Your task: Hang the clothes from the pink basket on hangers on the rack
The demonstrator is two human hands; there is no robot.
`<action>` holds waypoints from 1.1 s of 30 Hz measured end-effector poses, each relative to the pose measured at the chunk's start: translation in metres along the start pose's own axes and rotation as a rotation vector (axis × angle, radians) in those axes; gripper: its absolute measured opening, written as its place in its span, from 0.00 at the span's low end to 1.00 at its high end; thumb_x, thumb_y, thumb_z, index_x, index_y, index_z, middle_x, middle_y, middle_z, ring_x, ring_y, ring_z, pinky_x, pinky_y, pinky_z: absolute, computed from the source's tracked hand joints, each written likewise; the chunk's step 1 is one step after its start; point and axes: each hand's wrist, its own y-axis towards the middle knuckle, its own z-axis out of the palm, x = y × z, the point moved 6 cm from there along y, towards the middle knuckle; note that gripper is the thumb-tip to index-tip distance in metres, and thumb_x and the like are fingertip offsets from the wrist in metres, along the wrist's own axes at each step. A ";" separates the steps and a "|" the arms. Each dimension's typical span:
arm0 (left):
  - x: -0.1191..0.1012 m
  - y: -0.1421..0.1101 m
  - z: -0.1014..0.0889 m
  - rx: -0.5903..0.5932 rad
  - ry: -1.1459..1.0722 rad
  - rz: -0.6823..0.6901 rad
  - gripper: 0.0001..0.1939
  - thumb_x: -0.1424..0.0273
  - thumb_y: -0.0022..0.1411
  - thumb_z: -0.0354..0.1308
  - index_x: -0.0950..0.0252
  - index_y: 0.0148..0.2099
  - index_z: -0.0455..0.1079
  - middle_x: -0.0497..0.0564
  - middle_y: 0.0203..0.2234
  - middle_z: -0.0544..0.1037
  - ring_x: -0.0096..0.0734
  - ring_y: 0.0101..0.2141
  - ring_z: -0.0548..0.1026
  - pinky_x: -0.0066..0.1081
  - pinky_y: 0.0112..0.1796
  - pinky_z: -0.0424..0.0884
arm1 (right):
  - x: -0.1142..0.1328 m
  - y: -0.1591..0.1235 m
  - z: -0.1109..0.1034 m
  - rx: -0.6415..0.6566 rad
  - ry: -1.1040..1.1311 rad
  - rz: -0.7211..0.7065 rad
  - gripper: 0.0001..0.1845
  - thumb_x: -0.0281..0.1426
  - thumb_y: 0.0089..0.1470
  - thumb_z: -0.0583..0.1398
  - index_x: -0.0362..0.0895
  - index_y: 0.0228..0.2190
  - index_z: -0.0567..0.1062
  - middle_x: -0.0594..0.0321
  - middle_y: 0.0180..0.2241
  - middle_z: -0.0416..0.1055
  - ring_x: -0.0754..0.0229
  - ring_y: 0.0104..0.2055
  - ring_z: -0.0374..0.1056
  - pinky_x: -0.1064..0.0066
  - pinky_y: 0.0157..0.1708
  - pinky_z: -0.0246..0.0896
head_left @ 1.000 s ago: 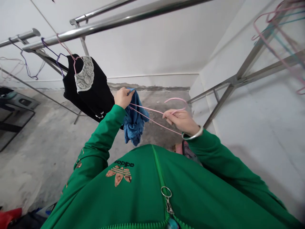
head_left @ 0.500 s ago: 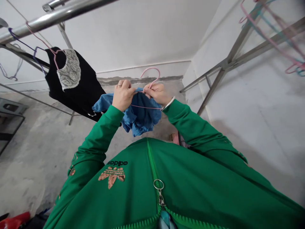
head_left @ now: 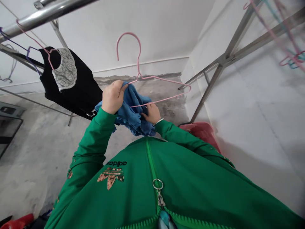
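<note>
My left hand [head_left: 112, 97] is closed on the left arm of a pink clothes hanger [head_left: 164, 78] and on the blue garment [head_left: 130, 116] there. The hanger's hook points up, and its right arm is bare of cloth. Crumpled blue fabric hangs around the hanger's left part, with the lower bar running out of it to the right. Just below that bar, my right hand [head_left: 152, 113] grips a fold of the garment between thumb and fingers. Part of the hanger is hidden behind the cloth and my left hand.
At the left, a black top with a lace collar [head_left: 64, 68] hangs from a metal rail [head_left: 47, 17]. A red plastic basket [head_left: 202, 130] stands by the right wall. More hangers [head_left: 290, 57] hang from the metal frame [head_left: 222, 59] at upper right.
My right hand has let go of the hanger near its hook and moved down to the blue fabric. The hanger's right side has come into view, and the hook stands higher.
</note>
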 end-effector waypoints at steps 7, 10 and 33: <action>-0.007 -0.011 -0.026 0.035 0.003 0.056 0.13 0.64 0.66 0.48 0.64 0.33 0.67 0.48 0.23 0.68 0.29 0.27 0.69 0.29 0.30 0.63 | -0.052 0.040 0.012 0.264 0.359 0.146 0.10 0.36 0.43 0.61 0.41 0.25 0.70 0.58 0.29 0.71 0.56 0.35 0.64 0.65 0.39 0.61; 0.008 -0.020 -0.038 0.053 0.047 0.034 0.14 0.64 0.66 0.48 0.65 0.33 0.68 0.48 0.23 0.68 0.29 0.27 0.69 0.29 0.30 0.64 | -0.068 0.046 -0.006 0.255 0.461 0.186 0.15 0.42 0.43 0.60 0.41 0.24 0.69 0.63 0.24 0.68 0.61 0.30 0.62 0.69 0.34 0.59; 0.068 -0.056 -0.038 -0.113 0.439 -0.180 0.11 0.68 0.65 0.46 0.65 0.32 0.67 0.53 0.23 0.64 0.34 0.26 0.65 0.34 0.28 0.56 | -0.012 0.044 -0.095 0.086 0.553 0.074 0.13 0.37 0.41 0.63 0.43 0.20 0.65 0.66 0.22 0.64 0.65 0.27 0.59 0.71 0.30 0.55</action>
